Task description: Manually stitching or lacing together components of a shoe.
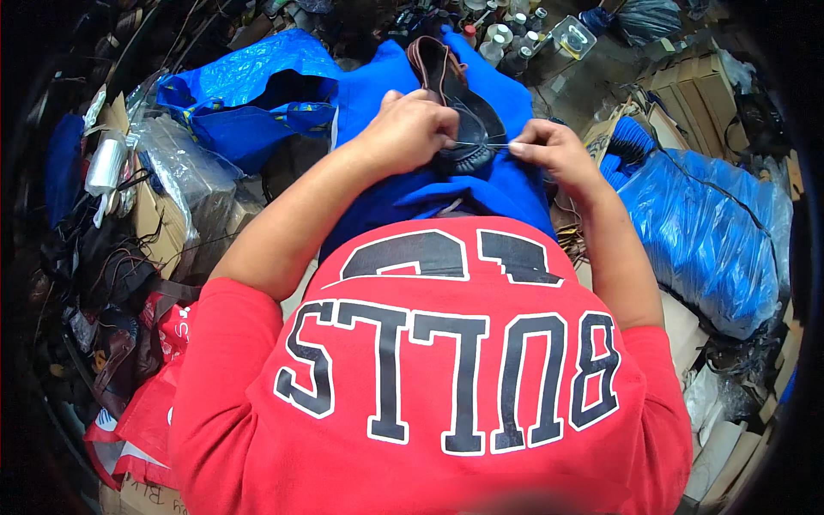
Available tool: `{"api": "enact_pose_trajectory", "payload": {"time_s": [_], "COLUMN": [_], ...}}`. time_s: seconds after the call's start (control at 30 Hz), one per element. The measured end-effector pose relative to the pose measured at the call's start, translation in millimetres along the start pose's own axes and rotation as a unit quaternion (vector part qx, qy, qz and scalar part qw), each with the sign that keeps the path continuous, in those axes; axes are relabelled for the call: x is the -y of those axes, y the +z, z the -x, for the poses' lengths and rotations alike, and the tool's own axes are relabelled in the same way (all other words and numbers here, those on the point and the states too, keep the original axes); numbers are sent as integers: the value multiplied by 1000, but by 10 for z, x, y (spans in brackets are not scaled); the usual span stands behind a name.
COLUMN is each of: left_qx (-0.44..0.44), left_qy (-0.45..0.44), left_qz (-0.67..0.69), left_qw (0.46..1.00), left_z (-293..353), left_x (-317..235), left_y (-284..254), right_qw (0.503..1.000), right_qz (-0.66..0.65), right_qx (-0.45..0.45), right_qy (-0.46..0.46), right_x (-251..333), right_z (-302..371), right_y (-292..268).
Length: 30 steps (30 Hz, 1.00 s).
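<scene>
A black leather shoe (472,160) with a brown-edged opening lies on my lap, its rounded, gathered toe toward me. Across the toe runs a thin pale thread (470,143), stretched between my two hands. My left hand (405,134), closed with its fingers curled, grips the thread at the shoe's left side and hides part of the shoe. On the other side, my right hand (556,154) pinches the thread between thumb and forefinger. Beneath the shoe, blue cloth (369,94) covers my legs.
An open blue bag (249,86) lies at the far left, near plastic-wrapped boxes (193,176). Several small bottles (515,34) stand at the back. A blue plastic-wrapped bundle (699,232) and cardboard boxes (699,90) are at the right. Red bags (146,412) lie at the near left.
</scene>
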<state>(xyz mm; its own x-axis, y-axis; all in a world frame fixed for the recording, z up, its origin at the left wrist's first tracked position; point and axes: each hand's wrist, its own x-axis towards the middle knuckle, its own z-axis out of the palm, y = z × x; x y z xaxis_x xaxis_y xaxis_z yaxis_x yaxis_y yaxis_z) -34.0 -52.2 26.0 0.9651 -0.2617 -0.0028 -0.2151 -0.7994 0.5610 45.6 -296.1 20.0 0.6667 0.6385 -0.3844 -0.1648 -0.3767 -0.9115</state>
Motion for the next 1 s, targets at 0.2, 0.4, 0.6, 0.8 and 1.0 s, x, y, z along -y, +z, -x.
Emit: {"api": "enact_pose_trajectory", "payload": {"time_s": [0.2, 0.4, 0.6, 0.8, 1.0], "left_qx": [22, 84, 86, 117, 129], "left_qy": [25, -16, 62, 75, 71], "left_qz": [91, 107, 100, 68, 49], "left_qw": [995, 991, 989, 988, 988], "left_z": [-17, -104, -151, -163, -150], "left_x": [-40, -115, -78, -38, -58], "left_y": [1, 13, 54, 4, -27], "right_qw": [999, 998, 978, 910, 753], "right_qz": [-27, 39, 128, 345, 638], "right_qx": [-22, -44, -139, -126, 18], "right_qy": [-21, -37, -91, -192, -163], "right_x": [-27, -180, 70, 382, 558], "right_z": [90, 296, 196, 190, 102], "right_y": [12, -71, -387, -193, 325]}}
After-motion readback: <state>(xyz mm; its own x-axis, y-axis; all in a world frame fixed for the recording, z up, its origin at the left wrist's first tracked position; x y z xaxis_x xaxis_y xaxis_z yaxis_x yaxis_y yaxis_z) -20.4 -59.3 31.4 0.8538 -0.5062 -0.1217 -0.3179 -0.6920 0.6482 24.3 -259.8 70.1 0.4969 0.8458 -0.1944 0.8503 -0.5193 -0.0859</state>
